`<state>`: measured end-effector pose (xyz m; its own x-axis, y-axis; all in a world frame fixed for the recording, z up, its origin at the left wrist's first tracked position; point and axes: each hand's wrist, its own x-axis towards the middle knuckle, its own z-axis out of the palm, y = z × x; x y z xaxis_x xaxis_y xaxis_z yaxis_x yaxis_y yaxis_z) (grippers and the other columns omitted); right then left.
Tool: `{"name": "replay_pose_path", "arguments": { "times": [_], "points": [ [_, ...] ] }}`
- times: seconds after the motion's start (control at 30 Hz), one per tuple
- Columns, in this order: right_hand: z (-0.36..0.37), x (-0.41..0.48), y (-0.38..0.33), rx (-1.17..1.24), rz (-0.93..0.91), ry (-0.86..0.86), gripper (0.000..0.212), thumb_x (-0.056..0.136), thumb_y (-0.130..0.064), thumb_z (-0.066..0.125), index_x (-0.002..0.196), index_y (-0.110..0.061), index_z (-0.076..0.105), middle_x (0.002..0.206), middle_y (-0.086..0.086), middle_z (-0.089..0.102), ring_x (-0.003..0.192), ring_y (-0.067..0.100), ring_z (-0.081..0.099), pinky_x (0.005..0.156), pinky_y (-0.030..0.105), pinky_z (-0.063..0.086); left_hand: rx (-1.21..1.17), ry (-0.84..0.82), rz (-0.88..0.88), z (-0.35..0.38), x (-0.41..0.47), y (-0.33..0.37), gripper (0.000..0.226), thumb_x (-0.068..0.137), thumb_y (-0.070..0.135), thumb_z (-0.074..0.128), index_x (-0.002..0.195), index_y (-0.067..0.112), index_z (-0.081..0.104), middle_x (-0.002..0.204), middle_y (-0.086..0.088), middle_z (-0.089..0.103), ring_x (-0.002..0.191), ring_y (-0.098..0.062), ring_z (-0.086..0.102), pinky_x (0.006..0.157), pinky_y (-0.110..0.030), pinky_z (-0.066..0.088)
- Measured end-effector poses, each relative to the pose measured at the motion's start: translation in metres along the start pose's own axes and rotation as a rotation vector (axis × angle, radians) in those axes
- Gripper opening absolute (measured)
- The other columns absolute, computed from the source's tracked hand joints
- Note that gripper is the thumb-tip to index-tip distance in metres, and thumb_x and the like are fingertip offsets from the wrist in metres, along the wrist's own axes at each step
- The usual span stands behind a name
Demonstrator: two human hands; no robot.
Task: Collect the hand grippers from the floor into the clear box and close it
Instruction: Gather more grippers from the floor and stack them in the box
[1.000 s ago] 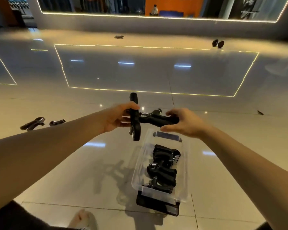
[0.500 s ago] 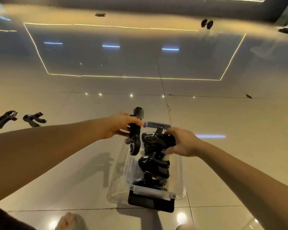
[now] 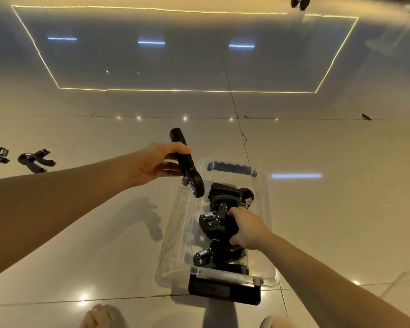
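the black hand gripper [image 3: 186, 162] is pointing its handle far and its silver spring end near and down, with its long axis running far-to-near above the far left corner of the clear box [image 3: 266, 192]. the left hand [image 3: 154, 162] is curling round its middle. the right hand [image 3: 249, 229] is gripping a second gripper [image 3: 212, 221] inside the box.

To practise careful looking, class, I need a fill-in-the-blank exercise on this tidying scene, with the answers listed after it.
The left hand holds a ____ hand gripper in the air. The right hand grips a second gripper in the clear box, which has no ____ on. Near the left edge, ____ floor grippers lie on the tiles.
Missing words: black; lid; two.
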<state>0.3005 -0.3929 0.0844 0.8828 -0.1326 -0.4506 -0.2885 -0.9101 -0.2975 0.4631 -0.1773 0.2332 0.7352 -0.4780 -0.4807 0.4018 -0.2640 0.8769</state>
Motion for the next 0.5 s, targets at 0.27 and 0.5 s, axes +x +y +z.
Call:
{"name": "replay_pose_path", "arguments": {
  "times": [0.27,0.5],
  "points": [
    [0.029,0.018,0.009,0.069,0.084,0.015,0.077,0.074,-0.017,0.08,0.142,-0.022,0.044,0.139,0.008,0.039,0.12,0.03,0.053,0.096,0.036,0.051,-0.003,-0.035,-0.016,0.012,0.006,-0.006,0.035,0.088,0.026,0.072,0.115,0.005,0.065,0.103,-0.013,0.075,0.099,-0.029,0.074,0.09,-0.04,0.059],
    [0.029,0.028,0.018,0.094,0.112,0.049,0.079,0.076,-0.02,0.083,0.146,-0.024,0.046,0.138,0.007,0.039,0.122,0.028,0.051,0.102,0.035,0.048,-0.026,-0.01,-0.029,0.013,0.009,-0.015,0.036,0.088,0.031,0.071,0.115,0.008,0.063,0.104,-0.015,0.072,0.093,-0.027,0.074,0.086,-0.038,0.061]
  ]
}}
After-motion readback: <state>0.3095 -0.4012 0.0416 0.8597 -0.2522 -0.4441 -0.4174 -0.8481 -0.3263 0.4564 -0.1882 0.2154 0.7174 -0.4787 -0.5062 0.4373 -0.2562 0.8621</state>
